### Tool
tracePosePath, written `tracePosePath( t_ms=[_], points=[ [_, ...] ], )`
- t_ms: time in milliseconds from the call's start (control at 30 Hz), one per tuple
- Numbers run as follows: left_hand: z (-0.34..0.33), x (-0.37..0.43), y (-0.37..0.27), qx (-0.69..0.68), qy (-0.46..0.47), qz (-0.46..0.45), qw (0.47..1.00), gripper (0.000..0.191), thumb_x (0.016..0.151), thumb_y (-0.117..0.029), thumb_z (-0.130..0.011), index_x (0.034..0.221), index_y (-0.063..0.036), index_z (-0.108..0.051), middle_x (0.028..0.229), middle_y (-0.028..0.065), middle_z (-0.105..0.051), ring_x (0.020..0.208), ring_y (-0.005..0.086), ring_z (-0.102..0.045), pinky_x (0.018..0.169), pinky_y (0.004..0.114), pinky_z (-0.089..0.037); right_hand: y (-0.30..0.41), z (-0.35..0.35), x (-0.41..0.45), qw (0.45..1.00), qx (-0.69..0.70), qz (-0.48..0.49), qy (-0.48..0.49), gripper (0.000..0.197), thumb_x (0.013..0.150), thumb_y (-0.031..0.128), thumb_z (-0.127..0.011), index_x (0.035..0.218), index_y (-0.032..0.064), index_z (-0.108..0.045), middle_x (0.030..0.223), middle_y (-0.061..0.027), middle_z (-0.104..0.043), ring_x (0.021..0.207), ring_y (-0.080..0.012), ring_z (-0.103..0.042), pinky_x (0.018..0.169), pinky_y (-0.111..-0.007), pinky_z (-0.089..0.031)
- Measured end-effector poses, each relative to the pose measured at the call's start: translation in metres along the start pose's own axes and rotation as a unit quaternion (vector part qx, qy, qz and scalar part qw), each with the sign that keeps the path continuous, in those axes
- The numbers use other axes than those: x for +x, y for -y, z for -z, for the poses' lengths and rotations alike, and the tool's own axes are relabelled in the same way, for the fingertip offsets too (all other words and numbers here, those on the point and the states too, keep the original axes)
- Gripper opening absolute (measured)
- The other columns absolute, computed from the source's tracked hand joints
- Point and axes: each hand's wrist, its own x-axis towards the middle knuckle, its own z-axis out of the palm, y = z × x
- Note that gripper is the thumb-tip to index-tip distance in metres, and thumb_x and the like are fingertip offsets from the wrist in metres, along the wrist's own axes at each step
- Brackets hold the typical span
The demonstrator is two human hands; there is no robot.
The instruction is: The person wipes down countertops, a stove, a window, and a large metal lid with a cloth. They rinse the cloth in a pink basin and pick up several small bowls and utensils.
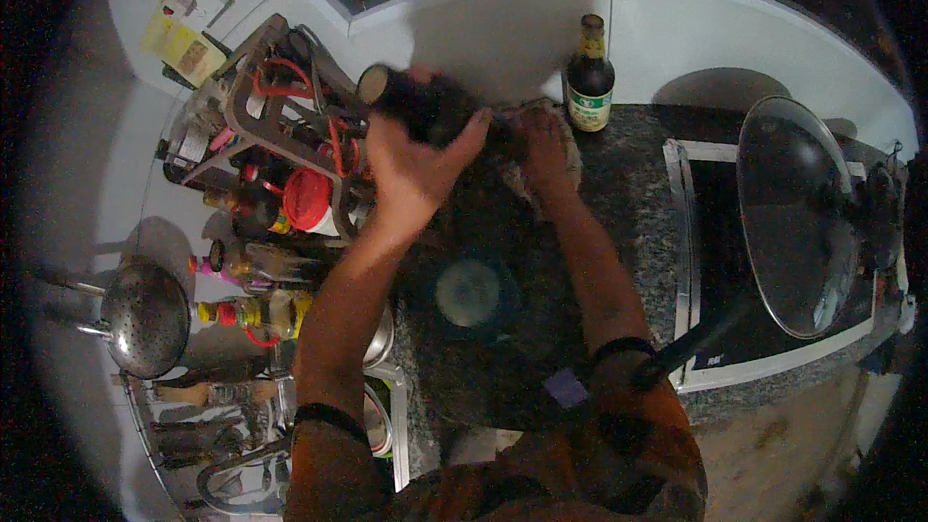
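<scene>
My left hand [413,167] grips a dark bottle [438,109], blurred by motion. The bottle lies tilted in the hand above the counter, with its round base towards the upper left. On the counter by the wall, my right hand [544,152] presses on a crumpled light cloth [569,159], its fingers spread over the fabric. Just right of the cloth stands an upright dark glass bottle [591,80] bearing a green and white label. The dark speckled stone countertop [493,246] shows between my forearms.
A glass pan lid [794,217] stands tilted over the black cooktop [725,232] on the right. Left are a brown storage rack [250,123], a red-lidded tub [306,199], several bottles [275,315], a hanging metal colander [145,322] and a faucet [239,467]. A purple square [565,386] lies nearby.
</scene>
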Motion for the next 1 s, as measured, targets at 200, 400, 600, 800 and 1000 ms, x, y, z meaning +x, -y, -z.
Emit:
tracePosePath(
  t_ms=[200,400,600,800,1000],
  points=[
    [-0.035,0.027,0.042,0.125,0.009,0.084,0.989,0.053,0.064,-0.028,-0.079,0.101,-0.0021,-0.052,0.093,0.0171,-0.061,0.084,0.034,-0.061,0.075,0.041,-0.049,0.036,0.086,-0.08,0.977,0.028,0.156,0.14,0.054,0.078,0.025,-0.059,0.129,0.0111,-0.047,0.133,-0.0171,-0.042,0.125,-0.0345,-0.036,0.105,-0.053,-0.025],
    [-0.074,0.026,0.081,0.219,0.001,0.099,0.971,0.062,0.063,-0.034,-0.079,0.105,0.0021,-0.051,0.097,0.0195,-0.06,0.088,0.0348,-0.061,0.076,0.042,-0.05,0.022,0.126,-0.136,0.949,0.109,0.191,0.225,0.052,0.08,0.027,-0.058,0.129,0.0116,-0.048,0.138,-0.0137,-0.04,0.129,-0.0344,-0.033,0.106,-0.053,-0.023],
    [-0.08,0.037,0.107,0.299,0.037,0.12,0.946,0.075,0.065,-0.041,-0.076,0.114,0.0068,-0.047,0.103,0.0234,-0.058,0.093,0.0372,-0.06,0.081,0.042,-0.05,0.023,0.116,-0.147,0.966,0.093,0.174,0.167,0.048,0.083,0.028,-0.054,0.127,0.0103,-0.05,0.139,-0.0135,-0.039,0.131,-0.0357,-0.031,0.107,-0.052,-0.023],
    [-0.072,0.023,0.123,0.533,0.021,-0.099,0.84,0.083,0.067,-0.048,-0.074,0.121,0.0075,-0.043,0.11,0.025,-0.055,0.107,0.0368,-0.054,0.095,0.041,-0.042,0.044,0.134,-0.131,0.964,0.047,0.166,0.2,0.048,0.083,0.025,-0.052,0.128,0.0077,-0.049,0.138,-0.0177,-0.038,0.13,-0.0372,-0.032,0.106,-0.052,-0.024],
    [-0.036,0.026,0.086,0.293,0.106,0.082,0.947,0.096,0.066,-0.05,-0.074,0.132,0.005,-0.033,0.128,0.0269,-0.044,0.12,0.0388,-0.043,0.101,0.042,-0.036,0.046,0.113,-0.144,0.969,0.038,0.128,0.206,0.053,0.083,0.025,-0.052,0.132,0.0075,-0.044,0.138,-0.018,-0.037,0.131,-0.0364,-0.03,0.107,-0.052,-0.024]
  ],
)
